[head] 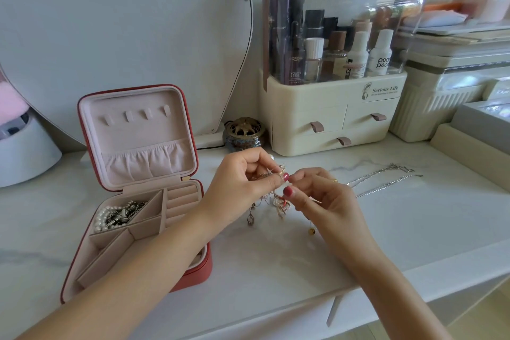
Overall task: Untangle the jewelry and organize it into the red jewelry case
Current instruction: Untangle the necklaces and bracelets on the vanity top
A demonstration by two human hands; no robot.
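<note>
White marble-look tabletop [276, 262], a round mirror [124, 36] and a cream cosmetics organizer [331, 119] at the back.

Left hand [240, 182]: fingers curled, thumb and forefinger pinching the top of a tangle [271, 196] of fine gold-toned chains. Right hand [323, 196]: fingers likewise curled, thumb and forefinger pinching the same tangle just right of the left hand's grip — the two pinch points almost touch. Both hands hold it just right of the case [138, 196], raised above the tabletop; how far above cannot be told.

Tangle: long axis roughly vertical, loose ends and small pendants hanging down below the fingers.

Case: red, lid open and standing upright at the back, pink lining. Its rear-left compartment holds a pearl strand [100, 219] with dark metal pieces. The left forearm crosses over the case's front-right corner.

Silver chains [386, 179] lie on the tabletop well right of the case, beyond the right hand — stretched out roughly left to right.
</note>
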